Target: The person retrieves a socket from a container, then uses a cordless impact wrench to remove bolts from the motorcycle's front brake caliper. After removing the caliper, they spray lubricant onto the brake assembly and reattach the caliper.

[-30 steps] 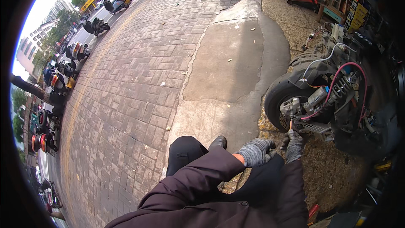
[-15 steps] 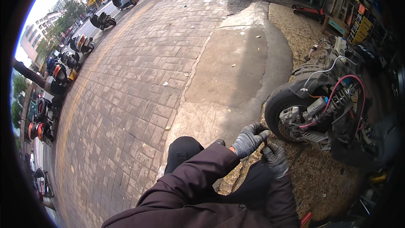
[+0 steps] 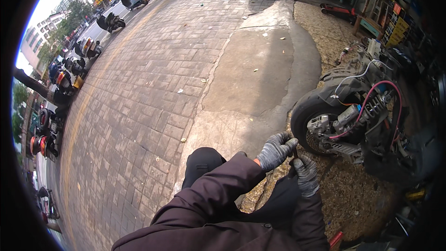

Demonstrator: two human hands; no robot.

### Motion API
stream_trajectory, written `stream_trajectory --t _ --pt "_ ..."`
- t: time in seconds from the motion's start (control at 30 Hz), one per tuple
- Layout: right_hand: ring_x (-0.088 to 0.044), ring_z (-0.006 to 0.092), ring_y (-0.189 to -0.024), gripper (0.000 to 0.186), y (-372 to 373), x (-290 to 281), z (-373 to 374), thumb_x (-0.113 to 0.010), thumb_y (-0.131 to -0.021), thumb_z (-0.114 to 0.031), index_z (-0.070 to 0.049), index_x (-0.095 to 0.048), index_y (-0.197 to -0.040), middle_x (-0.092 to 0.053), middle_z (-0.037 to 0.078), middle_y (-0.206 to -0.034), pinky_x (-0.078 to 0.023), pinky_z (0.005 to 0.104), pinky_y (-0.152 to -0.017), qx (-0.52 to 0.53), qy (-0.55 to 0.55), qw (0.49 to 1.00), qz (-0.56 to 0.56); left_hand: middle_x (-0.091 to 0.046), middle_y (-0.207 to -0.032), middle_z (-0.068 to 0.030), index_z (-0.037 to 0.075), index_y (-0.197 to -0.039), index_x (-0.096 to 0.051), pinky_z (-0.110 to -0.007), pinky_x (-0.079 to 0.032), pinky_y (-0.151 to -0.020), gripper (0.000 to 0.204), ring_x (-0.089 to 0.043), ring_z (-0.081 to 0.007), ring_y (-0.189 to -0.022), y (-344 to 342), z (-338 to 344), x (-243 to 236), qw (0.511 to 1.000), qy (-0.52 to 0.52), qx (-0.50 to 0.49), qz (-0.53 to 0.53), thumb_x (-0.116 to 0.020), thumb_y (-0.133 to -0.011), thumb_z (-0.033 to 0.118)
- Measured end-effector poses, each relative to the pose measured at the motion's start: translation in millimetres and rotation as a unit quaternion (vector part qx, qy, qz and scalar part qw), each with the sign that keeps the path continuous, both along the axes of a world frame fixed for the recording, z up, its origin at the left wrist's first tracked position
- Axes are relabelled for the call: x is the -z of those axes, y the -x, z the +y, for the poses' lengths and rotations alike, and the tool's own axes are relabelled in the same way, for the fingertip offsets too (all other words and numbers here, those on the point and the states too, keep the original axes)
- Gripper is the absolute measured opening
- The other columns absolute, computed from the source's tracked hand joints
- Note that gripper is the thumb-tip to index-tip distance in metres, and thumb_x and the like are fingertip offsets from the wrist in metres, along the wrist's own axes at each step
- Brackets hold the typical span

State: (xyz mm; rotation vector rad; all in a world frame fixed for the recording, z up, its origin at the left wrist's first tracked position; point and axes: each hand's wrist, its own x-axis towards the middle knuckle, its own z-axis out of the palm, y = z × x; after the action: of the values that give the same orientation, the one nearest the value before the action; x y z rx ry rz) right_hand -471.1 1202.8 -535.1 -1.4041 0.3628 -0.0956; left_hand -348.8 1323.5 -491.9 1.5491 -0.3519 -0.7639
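Right hand (image 3: 306, 175) withdrew; knit gloves (image 3: 275, 152) grip slim piece (image 3: 292, 169).

Faced down and forward from head height in wide fisheye, near the grey-knit-gloved left hand (image 3: 277, 151) and grey-knit-gloved right hand (image 3: 307, 176), over brown brick paving (image 3: 125, 111).

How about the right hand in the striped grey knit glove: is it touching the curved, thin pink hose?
Apart. The head view shows speckled ground between the right hand and the pink hose.
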Motion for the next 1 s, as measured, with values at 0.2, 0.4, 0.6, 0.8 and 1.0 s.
stream_trajectory --t 0.2,0.4,0.6,0.8,1.0 --pt "-0.052 0.0111 -0.049 0.034 3.0 -5.1 3.2 -0.062 -0.089 -0.034 -0.002 -0.06 -0.08 -0.055 0.003 -0.057 -0.042 0.0259 -0.047 0.017 -0.058 0.998 0.001 -0.059 -0.073 -0.0026 0.001 -0.088 -0.059 -0.025 -0.041 -0.053 0.026 -0.049 -0.0079 -0.058 -9.7 3.4 -5.4 0.998 0.025 -0.054 0.021 -0.057 -0.092 0.026" --pt "-0.052 0.0112 -0.049 0.034 -6.3 -8.3 5.6 -0.062 -0.089 -0.034 -0.001 -0.06 -0.082 -0.056 0.003 -0.058 -0.042 0.0252 -0.048 0.008 -0.05 0.998 -0.032 -0.062 -0.08 -0.0058 -0.002 -0.098 -0.059 -0.031 -0.047 -0.071 0.028 -0.054 -0.0132 -0.075 1.7 -0.9 -3.1 0.998 0.033 0.057 -0.007 -0.055 -0.093 0.026" --pt "-0.052 0.0107 -0.051 0.03 1.3 3.8 4.5 -0.061 -0.09 -0.031 -0.001 -0.061 -0.084 -0.056 0.003 -0.059 -0.043 0.0258 -0.05 0.038 -0.038 0.998 -0.011 -0.06 -0.075 -0.0034 0.001 -0.096 -0.057 -0.025 -0.042 -0.058 0.026 -0.05 -0.0092 -0.064 -4.5 -1.8 1.2 0.997 0.062 -0.014 0.04 -0.053 -0.094 0.027" --pt "-0.052 0.0124 -0.048 0.024 66.6 66.9 -44.3 -0.061 -0.09 -0.027 -0.004 -0.059 -0.083 -0.056 0.002 -0.059 -0.046 0.0273 -0.046 0.239 -0.072 0.967 0.055 -0.057 -0.069 -0.0034 0.003 -0.098 -0.057 -0.024 -0.041 -0.049 0.025 -0.049 -0.0088 -0.056 -0.6 -10.9 8.7 0.992 0.084 -0.001 0.091 -0.053 -0.094 0.027" --pt "-0.051 0.0137 -0.046 0.017 176.8 156.2 -67.9 -0.062 -0.089 -0.026 -0.011 -0.056 -0.092 -0.051 0.001 -0.06 -0.046 0.0284 -0.042 0.402 -0.076 0.861 0.303 -0.051 -0.064 -0.0013 0.001 -0.096 -0.057 -0.025 -0.041 -0.052 0.028 -0.047 -0.0085 -0.057 3.8 -26.6 8.5 0.997 0.021 0.04 0.055 -0.055 -0.093 0.029"
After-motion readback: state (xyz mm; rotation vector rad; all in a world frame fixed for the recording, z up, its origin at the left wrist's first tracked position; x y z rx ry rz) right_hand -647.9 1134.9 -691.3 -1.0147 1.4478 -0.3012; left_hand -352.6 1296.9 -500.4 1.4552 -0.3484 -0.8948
